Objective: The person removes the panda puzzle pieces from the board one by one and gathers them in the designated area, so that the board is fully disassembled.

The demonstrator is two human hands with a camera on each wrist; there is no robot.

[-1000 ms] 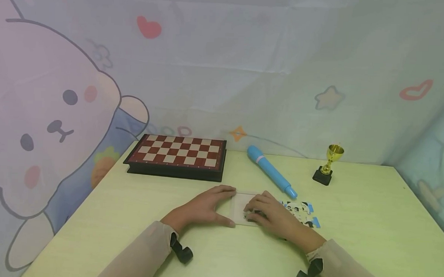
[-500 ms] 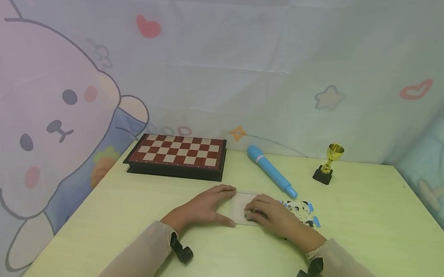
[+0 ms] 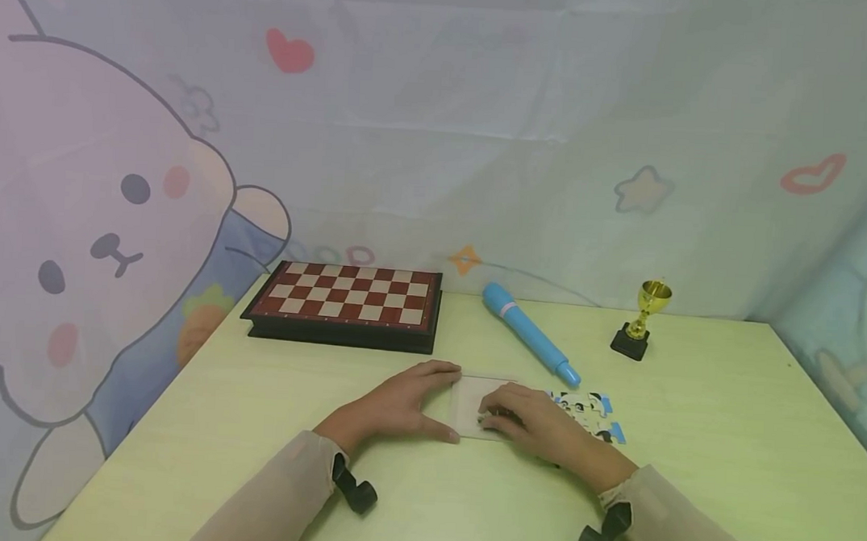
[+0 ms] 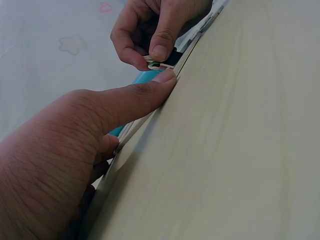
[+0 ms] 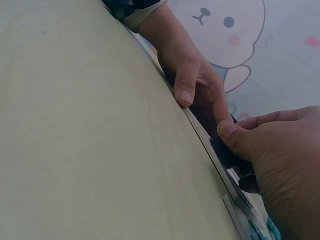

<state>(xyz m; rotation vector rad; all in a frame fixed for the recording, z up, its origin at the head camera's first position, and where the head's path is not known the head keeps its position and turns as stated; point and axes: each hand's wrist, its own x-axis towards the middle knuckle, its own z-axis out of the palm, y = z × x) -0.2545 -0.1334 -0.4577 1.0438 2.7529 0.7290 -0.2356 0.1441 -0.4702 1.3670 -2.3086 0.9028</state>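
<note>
My left hand point(image 3: 399, 402) holds a pale, flat puzzle tray point(image 3: 465, 409) at its left end, thumb on the near edge and fingers on the far edge. Over the tray's right part, my right hand point(image 3: 539, 420) pinches a puzzle piece point(image 4: 155, 65) between thumb and fingers. Green and pale parts of the piece show in the left wrist view; its dark side shows in the right wrist view. The fingers mostly hide it from above. Beside the right hand lie several panda puzzle pieces point(image 3: 583, 406), blue, white and black, partly covered by that hand.
A chessboard case point(image 3: 345, 307) lies at the back left of the pale table point(image 3: 423, 504). Behind the hands is a blue microphone-like stick point(image 3: 532, 335). A small gold trophy cup point(image 3: 642, 320) stands at the back right. A printed cloth point(image 3: 439, 142) hangs behind.
The right hand's fingers have shifted slightly, hiding more of the pinched puzzle piece from above. The left hand and the tray stay in place.
</note>
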